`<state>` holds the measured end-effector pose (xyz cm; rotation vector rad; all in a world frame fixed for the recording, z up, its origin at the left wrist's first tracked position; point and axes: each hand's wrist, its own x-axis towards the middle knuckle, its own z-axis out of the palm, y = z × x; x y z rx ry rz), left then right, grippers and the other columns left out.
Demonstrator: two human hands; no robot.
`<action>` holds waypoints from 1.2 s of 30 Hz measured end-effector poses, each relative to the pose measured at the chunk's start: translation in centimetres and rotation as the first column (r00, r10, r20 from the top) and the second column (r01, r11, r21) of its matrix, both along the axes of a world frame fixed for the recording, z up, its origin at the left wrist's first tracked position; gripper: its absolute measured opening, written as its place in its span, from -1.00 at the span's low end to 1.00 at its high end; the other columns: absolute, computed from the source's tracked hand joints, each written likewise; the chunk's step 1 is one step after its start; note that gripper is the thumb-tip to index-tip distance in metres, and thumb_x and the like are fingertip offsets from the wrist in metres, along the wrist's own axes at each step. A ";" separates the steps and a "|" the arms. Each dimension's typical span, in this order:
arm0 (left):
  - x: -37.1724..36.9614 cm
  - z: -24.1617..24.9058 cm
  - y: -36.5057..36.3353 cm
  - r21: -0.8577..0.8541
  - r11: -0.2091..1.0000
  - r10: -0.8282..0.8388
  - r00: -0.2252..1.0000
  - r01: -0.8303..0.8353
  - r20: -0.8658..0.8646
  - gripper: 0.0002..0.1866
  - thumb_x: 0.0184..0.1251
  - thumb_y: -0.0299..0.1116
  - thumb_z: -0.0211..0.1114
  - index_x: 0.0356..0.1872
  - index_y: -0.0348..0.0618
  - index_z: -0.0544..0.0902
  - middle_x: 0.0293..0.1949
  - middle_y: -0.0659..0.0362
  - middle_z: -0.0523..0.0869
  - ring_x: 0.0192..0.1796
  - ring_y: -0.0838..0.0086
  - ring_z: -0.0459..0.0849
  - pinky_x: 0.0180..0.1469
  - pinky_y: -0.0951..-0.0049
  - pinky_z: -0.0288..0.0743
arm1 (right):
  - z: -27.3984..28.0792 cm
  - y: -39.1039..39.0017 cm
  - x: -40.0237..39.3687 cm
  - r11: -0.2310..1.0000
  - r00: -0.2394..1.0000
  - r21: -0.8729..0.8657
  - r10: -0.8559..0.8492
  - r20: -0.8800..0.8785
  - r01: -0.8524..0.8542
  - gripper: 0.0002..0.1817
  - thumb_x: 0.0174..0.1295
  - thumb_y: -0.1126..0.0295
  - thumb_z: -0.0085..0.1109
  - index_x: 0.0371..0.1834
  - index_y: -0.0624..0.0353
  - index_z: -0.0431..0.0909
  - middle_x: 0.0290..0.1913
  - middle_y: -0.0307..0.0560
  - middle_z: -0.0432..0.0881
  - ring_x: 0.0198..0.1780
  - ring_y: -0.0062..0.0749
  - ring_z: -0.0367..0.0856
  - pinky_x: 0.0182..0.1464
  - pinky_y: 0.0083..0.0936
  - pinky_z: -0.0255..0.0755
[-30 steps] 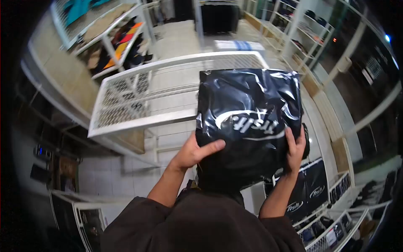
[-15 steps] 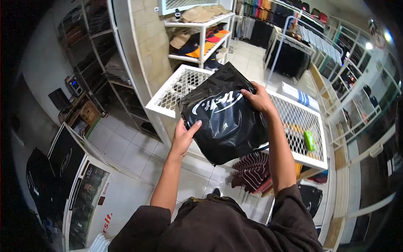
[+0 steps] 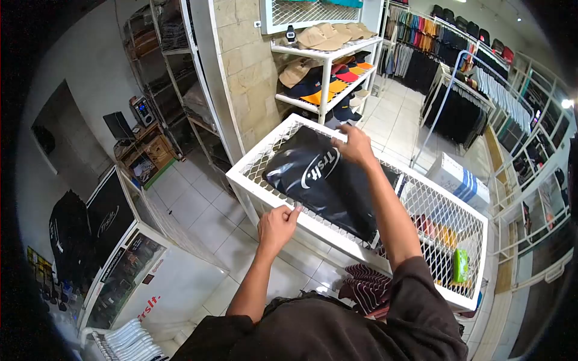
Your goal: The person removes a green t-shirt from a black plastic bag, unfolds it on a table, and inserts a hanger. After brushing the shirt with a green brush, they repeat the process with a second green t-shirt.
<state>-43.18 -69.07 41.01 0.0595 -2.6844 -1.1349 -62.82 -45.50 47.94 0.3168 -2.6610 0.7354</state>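
Note:
A glossy black plastic package [image 3: 337, 186] with white lettering lies flat on the white mesh-topped table [image 3: 271, 207]. Over the package's far right edge is my right hand [image 3: 355, 145], its fingers apart and holding nothing that shows. My left hand [image 3: 278, 227] is at the table's near edge, just off the package, with its fingers curled in and the thumb up beside them; whether anything is between them cannot be made out.
A green packet [image 3: 460, 266] and a white-and-blue box [image 3: 457, 180] are at the table's right part. Behind stands a white shelf [image 3: 328, 55] of caps. Striped garments [image 3: 367, 289] hang below the table. A white cabinet [image 3: 174, 271] is at the left.
The black package has gone from both my hands, raised above the table, down onto the mesh top. Both hands have let go of it. The view has shifted, showing more of the table.

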 end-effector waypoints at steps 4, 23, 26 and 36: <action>1.6 0.4 0.9 0.100 0.993 -0.051 0.990 0.065 -0.134 -0.73 0.39 -0.22 0.43 -0.40 -0.21 0.72 -0.61 0.04 0.66 -0.55 0.12 0.65 -0.43 0.16 0.43 | 1.1 1.4 6.1 0.974 0.931 -0.179 0.187 0.314 -0.136 -0.46 0.21 0.20 0.46 0.25 0.14 0.65 0.08 0.22 0.75 0.15 0.09 0.72 0.20 -0.19 0.57; -14.7 -2.5 -8.9 -0.205 0.979 -0.074 0.895 -0.020 -0.441 -0.71 0.40 -0.18 0.41 -0.11 -0.21 0.78 -0.19 0.06 0.77 -0.02 0.11 0.64 0.15 0.12 0.47 | -7.3 1.7 23.7 0.744 0.755 -0.144 -0.620 0.214 0.653 -0.38 0.25 -0.06 0.40 0.10 0.31 0.69 -0.13 0.22 0.75 -0.09 0.10 0.74 0.01 -0.11 0.58; -15.9 -1.7 -9.0 -0.176 0.982 -0.115 0.944 0.062 -0.309 -0.68 0.41 -0.13 0.40 -0.12 -0.21 0.80 -0.21 0.06 0.78 -0.03 0.11 0.65 0.16 0.13 0.46 | -6.2 1.0 23.2 0.713 0.764 -0.278 -0.583 0.276 0.644 -0.42 0.26 0.00 0.40 0.09 0.32 0.69 -0.23 0.20 0.76 -0.20 0.03 0.75 -0.03 -0.16 0.58; -17.3 -3.5 -9.2 0.167 0.975 -0.095 0.957 0.145 -0.276 -0.79 0.34 -0.31 0.46 -0.22 -0.28 0.82 -0.40 0.10 0.76 -0.34 0.38 0.63 -0.19 0.35 0.51 | -7.5 3.5 21.7 0.653 0.770 -0.410 -0.515 0.376 0.637 -0.64 0.31 0.42 0.16 0.13 0.33 0.66 -0.26 0.04 0.79 -0.29 -0.42 0.71 -0.12 -0.47 0.56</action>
